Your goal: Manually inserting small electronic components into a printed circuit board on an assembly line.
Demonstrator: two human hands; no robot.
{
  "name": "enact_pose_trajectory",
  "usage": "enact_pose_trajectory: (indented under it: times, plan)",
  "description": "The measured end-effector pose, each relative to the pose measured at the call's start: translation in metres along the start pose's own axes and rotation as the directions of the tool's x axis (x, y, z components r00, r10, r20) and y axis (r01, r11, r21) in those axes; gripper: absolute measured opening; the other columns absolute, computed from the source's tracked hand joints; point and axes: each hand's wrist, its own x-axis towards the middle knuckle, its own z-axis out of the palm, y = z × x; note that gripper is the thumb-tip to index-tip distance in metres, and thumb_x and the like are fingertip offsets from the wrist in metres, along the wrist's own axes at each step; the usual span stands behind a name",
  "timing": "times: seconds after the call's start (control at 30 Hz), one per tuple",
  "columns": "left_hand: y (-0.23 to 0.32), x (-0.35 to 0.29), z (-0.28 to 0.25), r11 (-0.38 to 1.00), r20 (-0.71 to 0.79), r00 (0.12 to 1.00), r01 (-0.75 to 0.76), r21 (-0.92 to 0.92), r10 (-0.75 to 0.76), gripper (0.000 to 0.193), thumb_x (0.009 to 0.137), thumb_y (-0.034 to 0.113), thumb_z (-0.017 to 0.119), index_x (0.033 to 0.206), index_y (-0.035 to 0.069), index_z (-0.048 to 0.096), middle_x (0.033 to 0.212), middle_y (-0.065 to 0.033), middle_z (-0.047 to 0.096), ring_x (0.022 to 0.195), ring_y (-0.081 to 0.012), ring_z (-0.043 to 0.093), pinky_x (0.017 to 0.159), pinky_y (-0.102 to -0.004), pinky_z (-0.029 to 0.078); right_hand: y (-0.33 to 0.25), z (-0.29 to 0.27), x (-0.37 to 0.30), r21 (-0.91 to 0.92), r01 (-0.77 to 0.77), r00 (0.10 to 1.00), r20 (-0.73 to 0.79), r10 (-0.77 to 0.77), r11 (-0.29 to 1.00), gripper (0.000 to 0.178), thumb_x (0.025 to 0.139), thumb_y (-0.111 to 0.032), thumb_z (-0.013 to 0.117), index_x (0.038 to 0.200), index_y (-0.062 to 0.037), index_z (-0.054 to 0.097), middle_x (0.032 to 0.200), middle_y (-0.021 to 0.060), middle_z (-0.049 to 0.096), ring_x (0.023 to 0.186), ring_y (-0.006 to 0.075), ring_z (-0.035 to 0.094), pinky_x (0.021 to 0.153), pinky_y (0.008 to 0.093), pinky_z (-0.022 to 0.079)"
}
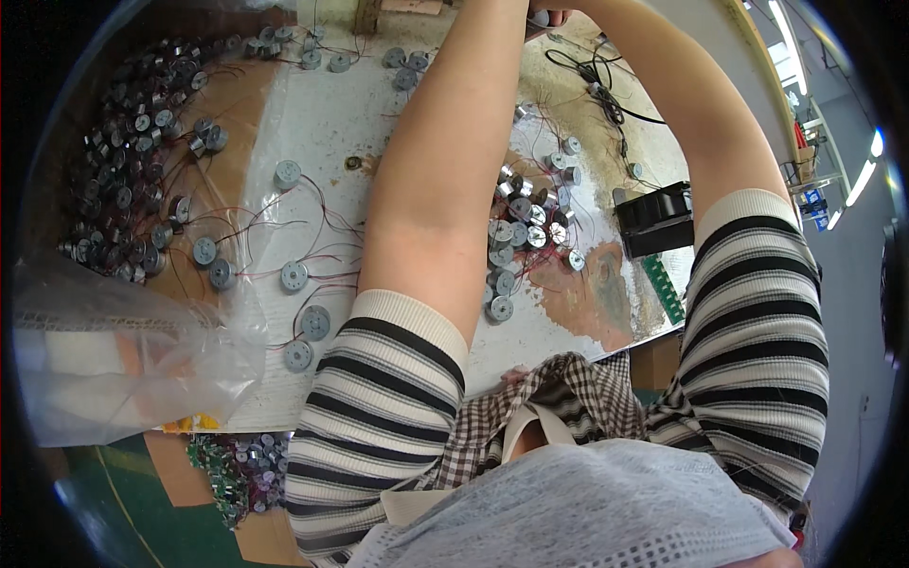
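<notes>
Both my bare forearms, in striped sleeves, stretch across the white worktop to the far edge of the view. My left hand lies beyond that edge. Only a few curled fingers of what appears to be my right hand (561, 16) show there, next to a small grey rounded piece (540, 19) that I cannot make out. Between my arms sits a cluster of small round metal motors (519, 210) with thin red and dark wires. Left of my left forearm lie single motors, one (294, 275) with its wires running toward my arm.
A large heap of wired motors (123, 194) covers brown cardboard at the left, beside clear plastic sheeting (142, 350). A black cable (606, 99), a black box-like part (655, 218) and a green circuit board strip (663, 289) lie at the right. More parts (248, 469) sit below the table.
</notes>
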Motion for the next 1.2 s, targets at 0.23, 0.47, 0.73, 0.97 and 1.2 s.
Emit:
enact_pose_trajectory:
  times: [0.23,0.47,0.73,0.97,1.2]
  plan:
    - [-0.023,0.044,-0.044,0.955,-0.114,0.987,-0.139,-0.260,0.113,0.030,0.079,0.015,0.056,0.091,-0.011,0.065,0.094,-0.0289,0.065,0.088,-0.0385,0.064,0.077,-0.0419,0.049,-0.104,0.079,0.005,-0.662,-0.159,0.952,-0.299,-0.063,0.733,0.020,0.082,-0.012,0.059,0.098,-0.0046,0.069,0.096,0.0181,0.066,0.094,0.0337,0.063,0.078,0.0399,0.050]
    - [-0.028,0.042,-0.022,0.972,-0.071,0.989,-0.137,-0.190,0.126,0.030,0.078,0.014,0.056,0.091,-0.011,0.065,0.092,-0.0290,0.065,0.088,-0.0387,0.064,0.076,-0.0420,0.049,-0.076,0.069,-0.003,-0.756,-0.223,0.929,-0.355,-0.100,0.615,0.017,0.077,-0.016,0.062,0.088,-0.0053,0.071,0.086,0.0152,0.068,0.085,0.0304,0.065,0.070,0.0410,0.051]
    - [-0.014,0.020,-0.010,0.974,-0.043,0.992,-0.127,-0.187,0.121,0.030,0.078,0.014,0.056,0.091,-0.012,0.064,0.093,-0.0300,0.064,0.091,-0.0404,0.063,0.079,-0.0430,0.048,-0.056,0.028,-0.033,-0.676,-0.269,0.846,-0.506,-0.167,0.686,0.028,0.080,-0.028,0.064,0.086,-0.0012,0.070,0.087,0.0215,0.066,0.083,0.0355,0.063,0.072,0.0437,0.049]
    - [-0.017,0.037,-0.011,0.963,-0.122,0.985,-0.146,-0.228,0.121,0.030,0.078,0.014,0.057,0.092,-0.012,0.063,0.093,-0.0291,0.065,0.091,-0.0389,0.063,0.079,-0.0421,0.049,-0.038,-0.017,-0.056,-0.618,-0.157,0.771,-0.565,-0.295,0.771,0.040,0.079,-0.038,0.062,0.075,0.0020,0.068,0.076,0.0231,0.064,0.069,0.0356,0.061,0.066,0.0447,0.047]
    - [-0.037,0.036,0.012,0.984,-0.007,0.997,0.079,-0.158,-0.081,0.028,0.079,0.008,0.057,0.099,-0.012,0.060,0.095,-0.0277,0.064,0.086,-0.0352,0.064,0.074,-0.0397,0.051,-0.032,-0.069,-0.129,-0.613,-0.212,0.838,-0.515,-0.181,0.761,0.037,0.066,-0.036,0.072,0.078,-0.0013,0.070,0.072,0.0161,0.065,0.066,0.0248,0.062,0.061,0.0396,0.046]
